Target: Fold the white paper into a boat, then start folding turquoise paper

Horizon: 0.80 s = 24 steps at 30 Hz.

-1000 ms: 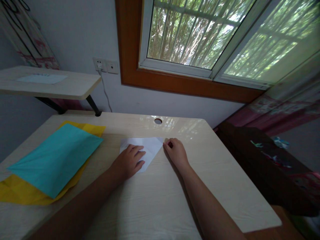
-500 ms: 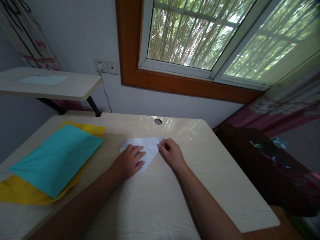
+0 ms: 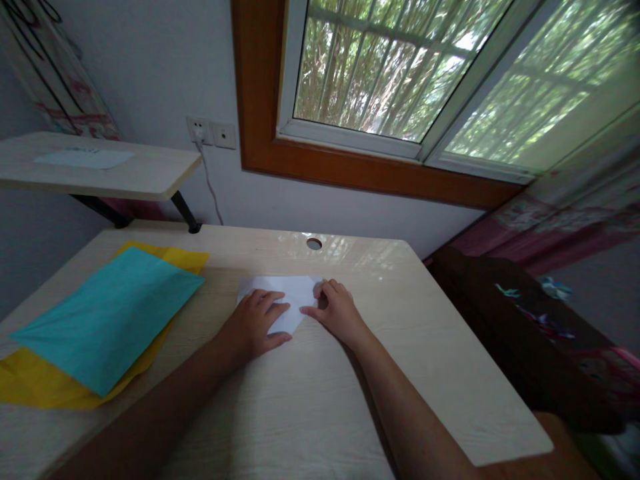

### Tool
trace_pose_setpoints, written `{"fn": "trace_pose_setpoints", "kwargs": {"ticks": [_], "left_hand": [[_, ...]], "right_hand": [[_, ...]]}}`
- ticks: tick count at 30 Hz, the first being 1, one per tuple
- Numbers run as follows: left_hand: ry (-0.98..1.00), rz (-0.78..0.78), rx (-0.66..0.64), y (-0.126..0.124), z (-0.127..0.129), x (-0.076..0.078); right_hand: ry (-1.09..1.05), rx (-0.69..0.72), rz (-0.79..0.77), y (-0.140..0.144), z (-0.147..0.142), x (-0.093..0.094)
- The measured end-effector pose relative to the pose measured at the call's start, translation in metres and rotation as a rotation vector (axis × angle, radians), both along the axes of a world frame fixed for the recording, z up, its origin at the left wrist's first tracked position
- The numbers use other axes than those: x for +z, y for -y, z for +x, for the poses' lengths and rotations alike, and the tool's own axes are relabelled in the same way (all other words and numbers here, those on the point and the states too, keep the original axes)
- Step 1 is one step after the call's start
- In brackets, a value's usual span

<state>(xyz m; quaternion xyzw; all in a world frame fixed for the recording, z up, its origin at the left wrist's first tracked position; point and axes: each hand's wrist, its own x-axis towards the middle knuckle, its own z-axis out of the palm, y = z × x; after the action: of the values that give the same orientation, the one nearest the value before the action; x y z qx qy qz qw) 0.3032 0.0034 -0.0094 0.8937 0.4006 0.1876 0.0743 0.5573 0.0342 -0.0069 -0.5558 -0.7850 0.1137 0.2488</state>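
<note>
A folded sheet of white paper (image 3: 299, 288) lies on the pale wooden desk, its lower part narrowing toward me. My left hand (image 3: 254, 323) rests across its left and lower part, fingers spread, covering some of it. At the paper's right edge is my right hand (image 3: 341, 312). Its thumb reaches out over the lower right edge, while the other fingers curl near the upper right corner. There is a gap between thumb and fingers, and the corner beneath them is partly hidden.
A turquoise sheet (image 3: 113, 317) lies on a yellow sheet (image 3: 60, 393) at the left of the desk (image 3: 425, 373). Behind them stands a raised shelf (image 3: 150, 170) with a paper on it. A round cable hole (image 3: 314, 244) is near the back edge, below the window.
My right thumb has come away from the fingertips and moved left and down along the paper's edge. The paper's lower tip looks shorter. My left hand stays on the sheet.
</note>
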Motion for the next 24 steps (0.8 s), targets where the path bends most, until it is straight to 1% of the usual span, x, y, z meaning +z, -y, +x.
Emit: {"fn": "trace_pose_setpoints", "kwargs": {"ticks": [4, 10, 13, 15, 17, 19, 22, 24], "left_hand": [[0.01, -0.003, 0.007, 0.0, 0.0, 0.0], [0.003, -0.005, -0.003, -0.001, -0.001, -0.003], [0.001, -0.005, 0.003, -0.001, -0.001, -0.002], [0.001, -0.004, 0.007, 0.0, -0.001, -0.002], [0.0, -0.005, 0.006, 0.0, -0.001, -0.001], [-0.005, -0.01, 0.009, 0.0, 0.0, 0.0], [-0.016, -0.024, 0.013, 0.0, 0.0, 0.002], [-0.014, -0.028, 0.009, 0.0, 0.0, 0.002]], "right_hand": [[-0.016, -0.102, -0.002, -0.006, 0.006, -0.004], [-0.038, -0.293, 0.052, -0.016, 0.022, -0.011], [-0.113, -0.348, 0.091, -0.018, 0.026, -0.013], [-0.183, -0.358, 0.128, -0.018, 0.026, -0.011], [-0.247, -0.331, 0.153, -0.017, 0.025, -0.009], [-0.276, -0.249, 0.15, -0.014, 0.019, -0.005], [-0.226, -0.043, 0.117, -0.005, 0.007, -0.001], [-0.122, 0.086, 0.079, -0.001, 0.0, 0.002]]}}
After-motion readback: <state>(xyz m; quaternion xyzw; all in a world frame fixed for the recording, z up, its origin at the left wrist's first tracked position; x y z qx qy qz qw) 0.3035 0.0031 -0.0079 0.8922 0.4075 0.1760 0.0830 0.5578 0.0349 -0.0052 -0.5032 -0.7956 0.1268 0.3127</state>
